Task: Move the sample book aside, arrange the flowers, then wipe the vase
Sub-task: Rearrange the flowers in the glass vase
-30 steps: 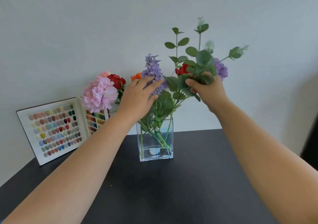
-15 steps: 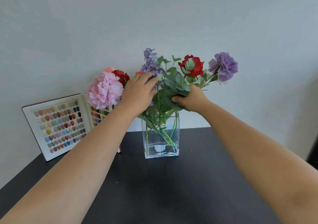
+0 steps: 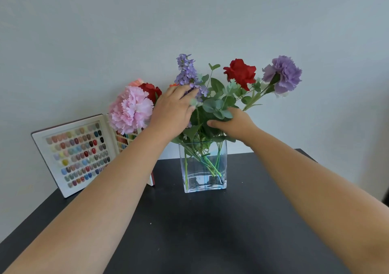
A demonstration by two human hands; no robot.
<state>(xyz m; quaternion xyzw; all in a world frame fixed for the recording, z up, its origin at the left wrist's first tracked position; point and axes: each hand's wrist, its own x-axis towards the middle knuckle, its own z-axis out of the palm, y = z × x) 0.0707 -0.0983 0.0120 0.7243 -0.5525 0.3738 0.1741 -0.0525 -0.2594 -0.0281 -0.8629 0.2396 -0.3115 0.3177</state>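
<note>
Stood upright in the vase (image 3: pixel 203 168) mid-table, stems (image 3: pixel 207 164) leaning right, gripped just above the rim by the right hand (image 3: pixel 236 125), left hand (image 3: pixel 173 109) resting flat-fingered on the lilac (image 3: pixel 188 73).

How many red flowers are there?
2. One red rose stands high on the right beside the purple carnation; the other red flower peeks out behind the pink carnation. More may be hidden.

Two hands (image 3: pixel 171 111) (image 3: pixel 236 124), one glass vase (image 3: pixel 203 168), one sample book (image 3: pixel 77 153), two red roses (image 3: pixel 240 72) (image 3: pixel 150 91), one pink carnation (image 3: pixel 130 109), one purple carnation (image 3: pixel 283 73), one lilac sprig (image 3: pixel 187 70).
</note>
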